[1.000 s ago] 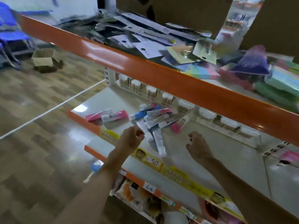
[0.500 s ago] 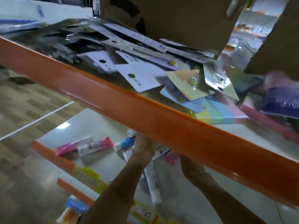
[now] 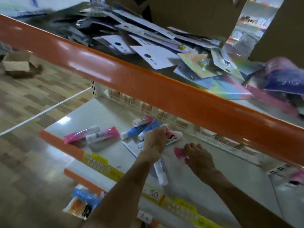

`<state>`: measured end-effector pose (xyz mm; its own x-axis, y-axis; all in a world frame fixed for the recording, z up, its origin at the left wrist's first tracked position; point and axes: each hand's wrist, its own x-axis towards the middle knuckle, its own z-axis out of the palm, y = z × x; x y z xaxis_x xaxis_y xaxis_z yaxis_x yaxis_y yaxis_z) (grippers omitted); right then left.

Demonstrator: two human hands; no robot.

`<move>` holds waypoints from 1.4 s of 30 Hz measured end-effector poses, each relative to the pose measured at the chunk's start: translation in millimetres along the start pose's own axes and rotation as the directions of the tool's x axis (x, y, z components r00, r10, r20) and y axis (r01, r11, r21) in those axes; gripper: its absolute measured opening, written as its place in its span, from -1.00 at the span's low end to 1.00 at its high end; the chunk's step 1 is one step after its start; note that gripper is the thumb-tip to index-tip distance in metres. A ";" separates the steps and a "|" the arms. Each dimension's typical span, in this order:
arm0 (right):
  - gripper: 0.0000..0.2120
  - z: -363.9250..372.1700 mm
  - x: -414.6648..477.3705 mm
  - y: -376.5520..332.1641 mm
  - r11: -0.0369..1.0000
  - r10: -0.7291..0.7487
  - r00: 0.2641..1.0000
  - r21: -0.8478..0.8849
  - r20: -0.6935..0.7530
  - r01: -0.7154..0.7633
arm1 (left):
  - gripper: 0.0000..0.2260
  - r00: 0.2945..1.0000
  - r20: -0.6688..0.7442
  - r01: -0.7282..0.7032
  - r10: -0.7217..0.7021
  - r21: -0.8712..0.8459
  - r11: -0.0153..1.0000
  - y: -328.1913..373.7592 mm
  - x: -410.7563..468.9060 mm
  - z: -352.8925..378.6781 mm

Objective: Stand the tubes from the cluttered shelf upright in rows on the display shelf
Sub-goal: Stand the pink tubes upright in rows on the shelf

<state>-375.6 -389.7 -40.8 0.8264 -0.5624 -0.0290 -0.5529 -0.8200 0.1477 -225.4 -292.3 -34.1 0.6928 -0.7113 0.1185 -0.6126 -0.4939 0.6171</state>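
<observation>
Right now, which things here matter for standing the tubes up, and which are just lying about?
Job: left hand gripping a white-and-pink tube; right hand holding a pink tube; pink pair and blue tubes lying flat; white shelf.
Lying about: carded packets and purple pouch on the upper shelf; cardboard box on the floor.
</observation>
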 end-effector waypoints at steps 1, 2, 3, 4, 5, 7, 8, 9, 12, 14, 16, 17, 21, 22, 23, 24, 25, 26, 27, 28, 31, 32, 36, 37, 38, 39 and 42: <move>-0.70 -0.3 -4.8 -0.7 1.000 0.020 1.000 0.017 -0.019 -0.020 | -0.85 0.999 -0.022 -0.030 0.028 -0.063 0.998 1.7 -8.3 -6.4; -0.70 -1.4 -13.5 -1.9 0.998 0.036 0.998 0.061 -0.051 -0.032 | -0.83 0.999 -0.025 -0.032 0.030 -0.086 0.996 1.7 -17.6 -10.8; -0.70 -4.8 -20.4 -3.7 0.991 0.062 0.995 0.126 -0.074 -0.053 | -0.80 0.999 -0.029 -0.027 0.023 -0.124 0.992 0.9 -26.2 -15.8; -0.70 -7.5 -25.7 -4.8 0.981 0.090 0.992 0.182 -0.088 -0.073 | -0.79 0.999 -0.036 -0.025 0.020 -0.144 0.989 -0.7 -35.7 -18.5; -0.70 -9.0 -29.9 -6.2 0.965 0.117 0.989 0.246 -0.090 -0.092 | -0.81 0.999 -0.042 -0.022 0.015 -0.175 0.984 -0.7 -44.4 -22.8; -0.71 -13.8 -42.0 -9.4 0.917 0.163 0.979 0.387 -0.126 -0.103 | -0.86 0.996 -0.086 -0.026 0.001 -0.291 0.956 0.6 -56.5 -28.5; -0.73 -14.8 -49.4 -9.9 0.881 0.189 0.972 0.461 -0.140 -0.105 | -0.89 0.994 -0.105 -0.034 -0.001 -0.339 0.940 3.5 -64.0 -30.4; -0.75 -14.7 -58.6 -8.3 0.834 0.218 0.966 0.541 -0.139 -0.111 | -0.89 0.993 -0.114 -0.041 -0.003 -0.379 0.925 8.0 -72.4 -30.5; -0.81 -15.4 -91.7 1.8 0.606 0.312 0.947 0.783 -0.073 -0.139 | -0.79 0.996 -0.049 0.038 -0.074 -0.516 0.855 28.2 -97.5 -27.3; -0.84 -14.1 -118.3 14.6 0.483 0.343 0.939 0.863 -0.032 -0.147 | -0.68 0.992 0.016 0.110 -0.124 -0.576 0.810 45.5 -113.8 -21.4; -0.85 -12.2 -148.4 31.9 0.374 0.370 0.929 0.914 0.009 -0.158 | -0.64 0.982 0.098 0.185 -0.160 -0.653 0.734 65.8 -132.9 -12.9; -0.86 -11.1 -164.5 42.3 0.299 0.381 0.924 0.941 0.036 -0.160 | -0.70 0.973 0.161 0.232 -0.168 -0.703 0.672 78.8 -144.9 -9.8; -0.89 -13.4 -236.3 86.3 -0.043 0.383 0.906 0.983 0.180 -0.177 | -0.80 0.878 0.432 0.480 -0.207 -0.790 0.381 126.3 -194.1 3.7; -0.89 -14.3 -254.4 96.9 -0.141 0.383 0.898 0.974 0.219 -0.177 | -0.80 0.865 0.464 0.502 -0.190 -0.799 0.331 138.5 -207.6 6.1; -0.86 -16.0 -272.6 107.2 -0.225 0.387 0.887 0.959 0.252 -0.175 | -0.81 0.860 0.480 0.511 -0.174 -0.808 0.294 149.5 -219.2 9.9; -0.85 -18.0 -289.1 117.3 -0.286 0.393 0.875 0.942 0.283 -0.176 | -0.81 0.853 0.497 0.521 -0.157 -0.815 0.254 161.9 -231.6 11.2; -0.84 -20.7 -305.2 127.0 -0.323 0.396 0.867 0.929 0.304 -0.178 | -0.81 0.845 0.515 0.535 -0.144 -0.814 0.226 173.3 -242.9 12.8; -0.82 -23.8 -321.3 136.4 -0.347 0.391 0.867 0.922 0.308 -0.171 | -0.79 0.834 0.537 0.552 -0.131 -0.809 0.202 186.5 -253.9 13.4; -0.78 -27.9 -336.5 145.2 -0.361 0.383 0.875 0.919 0.298 -0.155 | -0.77 0.824 0.553 0.567 -0.125 -0.799 0.199 199.1 -263.1 14.4; -0.76 -31.4 -350.1 153.2 -0.374 0.375 0.882 0.917 0.285 -0.138 | -0.75 0.812 0.571 0.583 -0.120 -0.790 0.190 211.4 -271.4 15.1; -0.79 -42.1 -383.3 171.6 -0.391 0.390 0.877 0.913 0.281 -0.119 | -0.78 0.785 0.612 0.619 -0.099 -0.771 0.150 244.6 -290.3 16.8; -0.80 -44.6 -391.7 176.3 -0.392 0.404 0.870 0.913 0.283 -0.115 | -0.82 0.778 0.622 0.627 -0.082 -0.765 0.150 255.0 -295.9 17.6; -0.78 -54.7 -416.0 192.4 -0.364 0.449 0.846 0.924 0.287 -0.121 | -0.73 0.763 0.646 0.630 0.009 -0.748 0.209 287.1 -307.7 28.4; -0.79 -58.5 -420.0 196.3 -0.366 0.461 0.839 0.923 0.289 -0.116 | -0.67 0.770 0.638 0.618 0.022 -0.754 0.223 294.4 -308.7 31.8; -0.82 -61.5 -423.7 200.8 -0.369 0.473 0.833 0.923 0.288 -0.110 | -0.61 0.774 0.633 0.611 0.024 -0.756 0.236 302.0 -309.8 34.9; -0.84 -64.3 -426.7 206.1 -0.366 0.485 0.826 0.925 0.285 -0.105 | -0.57 0.779 0.627 0.600 0.025 -0.756 0.263 309.9 -310.4 37.6; -0.83 -71.1 -432.1 224.2 -0.302 0.521 0.811 0.946 0.265 -0.116 | -0.48 0.794 0.606 0.539 0.051 -0.739 0.403 330.3 -310.3 46.0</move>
<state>-849.0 -323.1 75.1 0.3540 -0.9116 -0.2089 -0.0302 0.2121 -0.9768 -660.2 -257.8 97.1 0.2882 -0.8928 -0.3463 0.4077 -0.2129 0.8880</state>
